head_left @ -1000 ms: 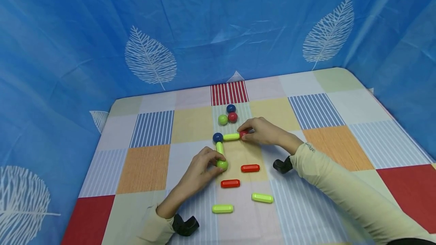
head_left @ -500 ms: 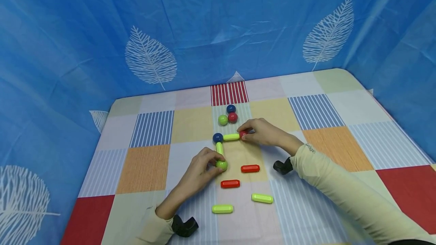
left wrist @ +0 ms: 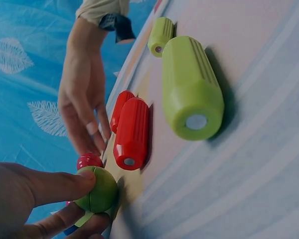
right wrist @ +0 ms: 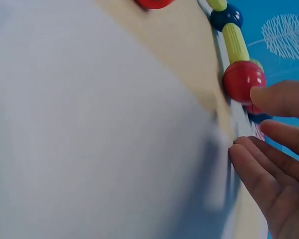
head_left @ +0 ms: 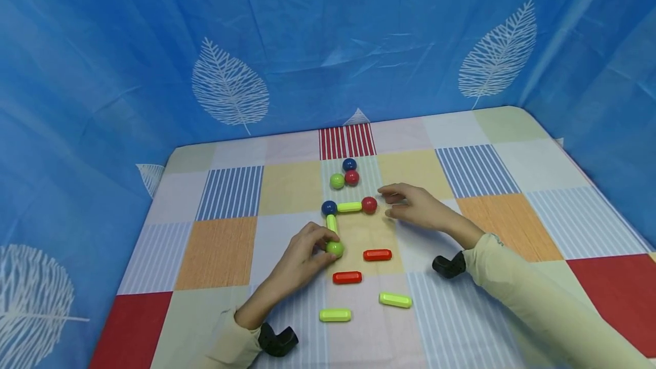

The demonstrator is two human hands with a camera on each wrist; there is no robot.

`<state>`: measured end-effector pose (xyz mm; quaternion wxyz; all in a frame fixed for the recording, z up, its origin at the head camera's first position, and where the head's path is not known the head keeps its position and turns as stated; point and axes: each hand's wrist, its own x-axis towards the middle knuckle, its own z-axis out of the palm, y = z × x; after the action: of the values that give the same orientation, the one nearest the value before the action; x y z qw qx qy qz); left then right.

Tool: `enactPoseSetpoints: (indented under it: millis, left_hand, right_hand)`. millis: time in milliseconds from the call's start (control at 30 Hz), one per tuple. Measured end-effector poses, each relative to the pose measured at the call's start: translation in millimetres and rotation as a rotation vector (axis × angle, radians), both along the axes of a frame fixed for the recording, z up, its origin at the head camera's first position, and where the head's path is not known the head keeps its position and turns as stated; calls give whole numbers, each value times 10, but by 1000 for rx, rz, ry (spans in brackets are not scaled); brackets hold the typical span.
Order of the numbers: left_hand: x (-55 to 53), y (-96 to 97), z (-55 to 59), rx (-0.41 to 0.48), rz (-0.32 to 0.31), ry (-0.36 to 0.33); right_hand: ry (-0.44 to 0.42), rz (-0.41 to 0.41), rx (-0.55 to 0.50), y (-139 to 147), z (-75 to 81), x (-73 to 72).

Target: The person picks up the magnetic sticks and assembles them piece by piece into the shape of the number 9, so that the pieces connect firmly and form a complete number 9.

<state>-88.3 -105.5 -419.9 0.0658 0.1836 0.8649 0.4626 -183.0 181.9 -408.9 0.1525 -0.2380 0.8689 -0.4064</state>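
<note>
My left hand (head_left: 306, 252) pinches a green ball (left wrist: 102, 190) between thumb and fingers. From that ball a yellow-green magnetic rod (head_left: 331, 223) leads up to a dark blue ball (head_left: 329, 208). A second yellow-green rod (head_left: 349, 207) runs right from the blue ball to a red ball (head_left: 369, 205), making an L shape on the table. Just right of the red ball hovers my right hand (head_left: 417, 208), fingers spread and holding nothing. In the right wrist view a gap shows between its lower fingers (right wrist: 254, 169) and the red ball.
Behind the L sit loose blue (head_left: 349, 165), red (head_left: 352, 177) and green (head_left: 337, 181) balls, close together. Two red rods (head_left: 377, 255) and two loose yellow-green rods (head_left: 335, 315) lie toward the front. A blue curtain (head_left: 359, 44) hangs behind the patchwork tablecloth (head_left: 215, 266).
My right hand has let go of the red ball and drawn back to the right. The red ball stays at the rod's end. My left hand keeps its place on the green ball.
</note>
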Motion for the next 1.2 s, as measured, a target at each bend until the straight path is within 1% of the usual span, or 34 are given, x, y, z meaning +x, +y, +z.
enactPoseSetpoints:
  millis: [100, 200, 367, 433, 567, 633, 800, 1200]
  left_hand:
    - [4, -5, 9, -8, 1, 2]
    - [3, -10, 19, -17, 3, -1]
    - [-3, -20, 25, -25, 8, -11]
    - [-6, -23, 26, -24, 10, -14]
    - [-7, -28, 23, -20, 12, -19]
    - [-5, -30, 22, -18, 10, -20]
    - [-6, -27, 23, -21, 6, -17]
    - [-17, -1, 33, -36, -9, -30]
  right_hand:
    - [-3, -36, -9, 102, -15, 98]
    - [-29, -61, -31, 167, -17, 227]
    - [-101, -65, -87, 194, -37, 457]
    - [-116, -57, -103, 179, -53, 537]
    - [-101, -31, -118, 115, -100, 665]
    - [-62, -10, -108, 67, -123, 713]
    - [31, 32, -69, -79, -143, 775]
    - [91, 55, -34, -240, -116, 742]
